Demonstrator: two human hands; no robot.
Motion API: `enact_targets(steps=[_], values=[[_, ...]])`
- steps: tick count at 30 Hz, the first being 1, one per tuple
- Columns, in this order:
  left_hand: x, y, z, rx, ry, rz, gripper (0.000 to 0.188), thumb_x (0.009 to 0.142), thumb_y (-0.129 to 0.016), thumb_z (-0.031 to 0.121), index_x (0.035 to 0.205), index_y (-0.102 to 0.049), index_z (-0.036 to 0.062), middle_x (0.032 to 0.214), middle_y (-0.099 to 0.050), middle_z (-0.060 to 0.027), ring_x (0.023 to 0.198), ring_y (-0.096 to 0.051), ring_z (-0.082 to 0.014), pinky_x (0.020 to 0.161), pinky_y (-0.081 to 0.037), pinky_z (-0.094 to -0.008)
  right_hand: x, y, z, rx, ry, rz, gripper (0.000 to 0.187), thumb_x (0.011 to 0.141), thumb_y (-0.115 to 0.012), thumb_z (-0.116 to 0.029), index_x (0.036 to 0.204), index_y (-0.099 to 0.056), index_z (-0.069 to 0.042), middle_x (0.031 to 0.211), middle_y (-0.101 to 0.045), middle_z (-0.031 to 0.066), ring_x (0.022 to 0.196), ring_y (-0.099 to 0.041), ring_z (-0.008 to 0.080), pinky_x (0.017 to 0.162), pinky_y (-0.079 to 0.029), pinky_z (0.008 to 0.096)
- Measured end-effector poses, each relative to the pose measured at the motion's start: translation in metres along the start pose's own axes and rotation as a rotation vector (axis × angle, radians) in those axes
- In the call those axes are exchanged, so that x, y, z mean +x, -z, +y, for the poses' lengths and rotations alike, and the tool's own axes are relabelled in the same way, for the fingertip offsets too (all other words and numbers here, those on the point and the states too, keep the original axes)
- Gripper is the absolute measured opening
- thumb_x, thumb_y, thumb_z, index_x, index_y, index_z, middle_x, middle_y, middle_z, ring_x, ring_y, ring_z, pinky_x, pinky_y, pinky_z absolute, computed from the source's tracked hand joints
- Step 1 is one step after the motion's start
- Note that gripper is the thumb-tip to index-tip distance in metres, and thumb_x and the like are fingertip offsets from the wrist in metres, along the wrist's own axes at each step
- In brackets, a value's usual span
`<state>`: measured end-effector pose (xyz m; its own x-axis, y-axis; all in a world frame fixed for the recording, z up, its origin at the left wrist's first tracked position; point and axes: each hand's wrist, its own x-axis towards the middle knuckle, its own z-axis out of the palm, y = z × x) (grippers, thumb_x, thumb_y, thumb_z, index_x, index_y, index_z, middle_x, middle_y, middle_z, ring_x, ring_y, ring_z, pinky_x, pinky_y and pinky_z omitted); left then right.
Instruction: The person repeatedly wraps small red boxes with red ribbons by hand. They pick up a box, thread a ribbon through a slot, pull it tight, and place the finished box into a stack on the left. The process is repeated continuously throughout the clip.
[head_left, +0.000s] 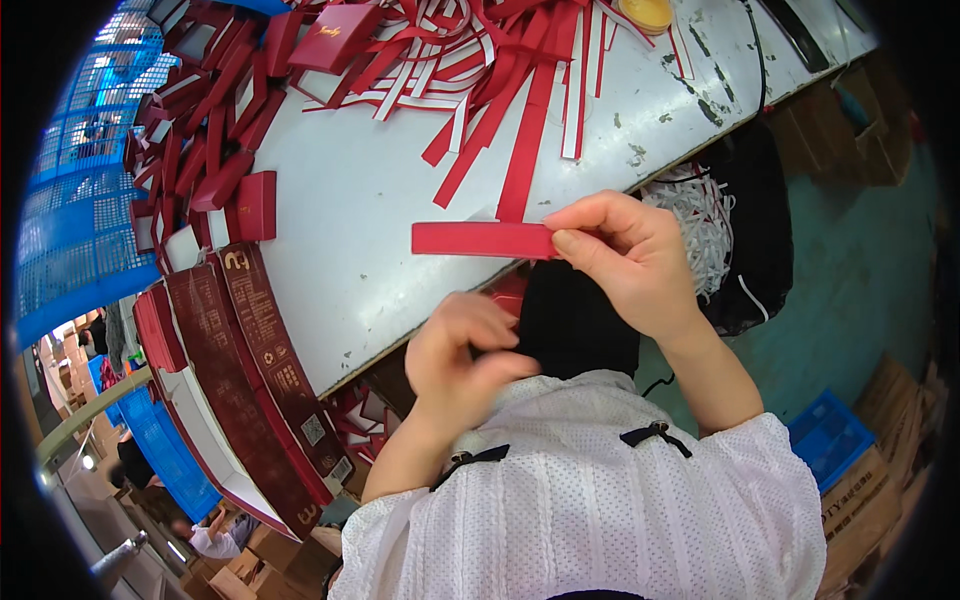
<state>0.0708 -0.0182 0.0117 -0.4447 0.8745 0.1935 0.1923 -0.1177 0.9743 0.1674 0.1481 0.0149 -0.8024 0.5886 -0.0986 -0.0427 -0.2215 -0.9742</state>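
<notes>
My right hand (630, 255) pinches one end of a slim red box (480, 240) between thumb and fingers. The box is held level just off the near edge of the white table, one long red side showing. Whether it is a whole box or only a lid or base, I cannot tell. Below and left of it, my left hand (460, 350) is empty and slightly blurred, its thumb and fingers apart and curved. Long red strips with white backs (525, 150) spread over the table beyond the held box.
Red boxes (215, 150) pile up at the far left of the white table (340, 230), beside a blue mesh basket (75, 220). An opened brown carton (255, 370) stands left of me. A black bag of white paper scraps (700, 225) hangs right of the table edge. Yellow tape (648, 14) lies far back.
</notes>
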Motion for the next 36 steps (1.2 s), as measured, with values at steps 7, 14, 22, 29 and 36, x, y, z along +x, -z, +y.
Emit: enact_targets(steps=[7, 14, 22, 29, 36], values=[[0.067, 0.013, 0.013, 1.294, -0.06, -0.319, 0.032, 0.054, -0.069, 0.021, 0.077, -0.054, 0.0053, 0.074, -0.057, -0.0071, 0.069, -0.056, -0.0234, 0.064, -0.044, -0.0317, -0.001, -0.016, -0.011, -0.228, 0.027, -0.101, 0.008, 0.077, -0.059, -0.006, 0.08, -0.06, 0.001, 0.066, -0.061, 0.0072, 0.057, -0.059, 0.0152, 0.052, -0.045, 0.0255], [0.05, 0.031, -0.006, 0.822, -0.397, 0.158, 0.021, 0.059, -0.066, -0.002, 0.076, -0.055, 0.0021, 0.071, -0.06, -0.0095, 0.065, -0.058, -0.024, 0.063, -0.05, -0.0347, 0.0, 0.022, -0.037, -0.566, 0.195, -0.105, 0.01, 0.07, -0.064, -0.006, 0.078, -0.064, -0.001, 0.068, -0.061, 0.0104, 0.058, -0.058, 0.0191, 0.053, -0.044, 0.0269], [0.043, 0.023, -0.006, 0.615, -0.409, 0.233, 0.014, 0.066, -0.064, -0.001, 0.078, -0.056, -0.0012, 0.071, -0.061, -0.0127, 0.068, -0.06, -0.0232, 0.081, -0.047, -0.0486, 0.006, 0.014, -0.028, -0.49, 0.306, -0.097, 0.014, 0.069, -0.063, 0.004, 0.083, -0.064, 0.001, 0.068, -0.06, 0.0066, 0.059, -0.056, 0.011, 0.053, -0.042, 0.0208], [0.039, 0.025, -0.011, 0.492, -0.4, 0.257, 0.018, 0.07, -0.063, 0.001, 0.085, -0.054, -0.0012, 0.073, -0.061, -0.0132, 0.069, -0.059, -0.0229, 0.086, -0.042, -0.0526, 0.005, 0.009, -0.025, -0.329, 0.174, -0.131, 0.011, 0.071, -0.062, 0.002, 0.082, -0.063, 0.002, 0.071, -0.062, 0.0083, 0.063, -0.059, 0.0125, 0.057, -0.045, 0.0214], [0.04, 0.008, -0.035, 0.089, -0.258, 0.541, 0.032, 0.072, -0.065, 0.009, 0.101, -0.052, 0.0028, 0.105, -0.055, -0.0154, 0.106, -0.049, -0.0294, 0.099, -0.029, -0.05, 0.002, 0.001, -0.019, -0.026, -0.009, -0.135, 0.008, 0.076, -0.06, -0.001, 0.082, -0.061, 0.004, 0.07, -0.062, 0.0057, 0.065, -0.057, 0.0086, 0.057, -0.045, 0.0212]])
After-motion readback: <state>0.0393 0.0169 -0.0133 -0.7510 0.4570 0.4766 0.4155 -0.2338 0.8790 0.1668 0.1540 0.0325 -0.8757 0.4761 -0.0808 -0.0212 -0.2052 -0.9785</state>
